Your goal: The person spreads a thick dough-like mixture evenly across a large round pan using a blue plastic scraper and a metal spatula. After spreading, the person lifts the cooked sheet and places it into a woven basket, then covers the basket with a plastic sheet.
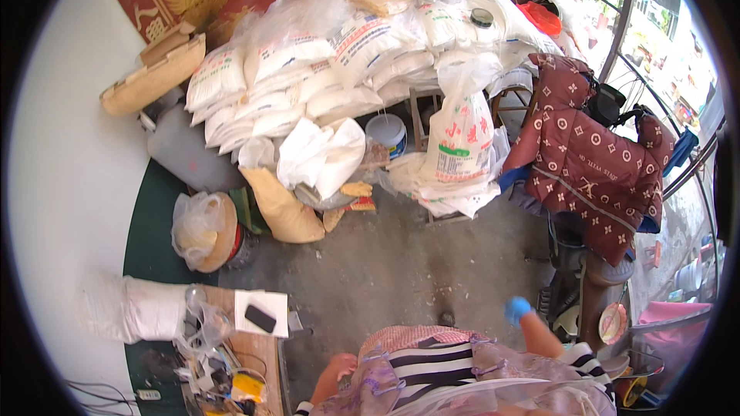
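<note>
My left hand (341,365), bare and loosely curled, hangs beside my apron (378,378); nothing shows in it, but its fingers are too small to make out. In a blue glove, my right hand (517,310) is held out over the concrete floor (370,277), away from my body. The glove looks bunched, and its palm side is hidden. Ahead of me stands a tall white woven sack (462,133) with red and green print. Behind it, many printed white sacks (289,58) are stacked under clear plastic wrapping.
At left is a wooden table (272,358) with a phone (260,319) on white paper and clutter. A round stool (225,237) bears a plastic bag. Brown paper sacking (286,208) and a white bucket (386,133) stand ahead. A patterned maroon padded jacket (589,150) hangs at right.
</note>
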{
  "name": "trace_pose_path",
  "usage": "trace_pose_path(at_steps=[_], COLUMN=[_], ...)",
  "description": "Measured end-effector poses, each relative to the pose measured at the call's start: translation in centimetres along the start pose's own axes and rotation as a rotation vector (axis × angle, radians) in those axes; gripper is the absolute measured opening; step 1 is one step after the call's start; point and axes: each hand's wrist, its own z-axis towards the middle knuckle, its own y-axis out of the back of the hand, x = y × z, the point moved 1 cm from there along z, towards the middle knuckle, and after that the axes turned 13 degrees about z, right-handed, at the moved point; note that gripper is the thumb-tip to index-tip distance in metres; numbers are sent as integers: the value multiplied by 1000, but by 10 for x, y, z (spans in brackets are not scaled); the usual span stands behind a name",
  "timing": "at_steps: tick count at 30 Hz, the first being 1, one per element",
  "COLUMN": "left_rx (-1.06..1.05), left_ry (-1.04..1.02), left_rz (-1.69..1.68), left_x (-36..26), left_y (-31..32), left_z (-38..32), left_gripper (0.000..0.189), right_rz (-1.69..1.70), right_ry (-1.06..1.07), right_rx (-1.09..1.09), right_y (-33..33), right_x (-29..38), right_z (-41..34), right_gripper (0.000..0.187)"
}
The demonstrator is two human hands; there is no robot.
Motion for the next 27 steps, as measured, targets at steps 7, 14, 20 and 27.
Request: trace_pose_path(at_steps=[7,14,20,27], left_rx=[-108,-335,-479,-325], left_ry=[18,-210,-377,-302], left_rz=[186,119,-33,73], left_x=[-99,-227,-328,-357], left_y=[2,66,111,145], left_z=[42,120,171,199], left_gripper=[13,16,18,16], right_rz=[588,97,100,92], right_ry=[531,580,532,595], right_rx=[-710,-475,-564,-872], right_y=[399,585,741,875], right_x=[162,320,393,485], right_z=[119,161,227,331], right_gripper=[27,30,40,84])
